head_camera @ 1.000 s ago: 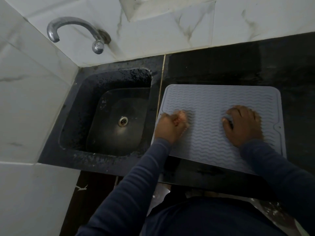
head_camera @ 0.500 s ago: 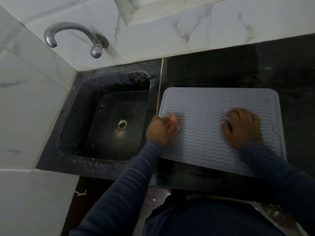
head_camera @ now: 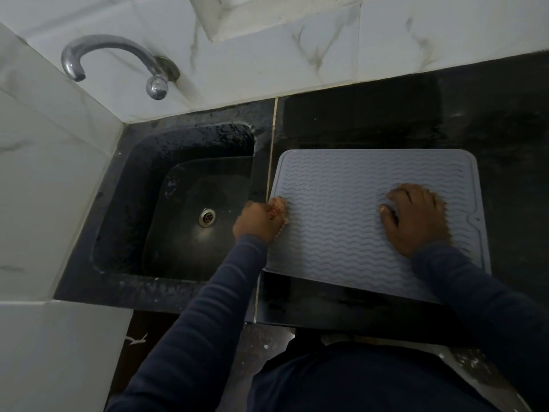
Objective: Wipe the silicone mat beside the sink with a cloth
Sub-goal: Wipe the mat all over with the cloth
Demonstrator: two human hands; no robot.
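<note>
A pale grey silicone mat [head_camera: 341, 203] with wavy ridges lies on the black counter [head_camera: 386, 123], right of the sink [head_camera: 142, 179]. My left hand [head_camera: 257, 223] is closed on a small pinkish cloth [head_camera: 279, 208], most of it hidden inside the fist. The fist rests at the mat's left edge, partly over the sink's rim. My right hand [head_camera: 416, 218] lies flat on the right half of the mat, fingers spread and holding nothing.
The black sink has a metal drain [head_camera: 207, 217]. A chrome tap [head_camera: 118, 52] sticks out of the marble-tiled wall above it. The mat's near edge sits close to the counter's front edge, where my body stands.
My left hand with the cloth has slid left across the mat, from left of its middle to its left edge. My right hand has stayed pressed in place.
</note>
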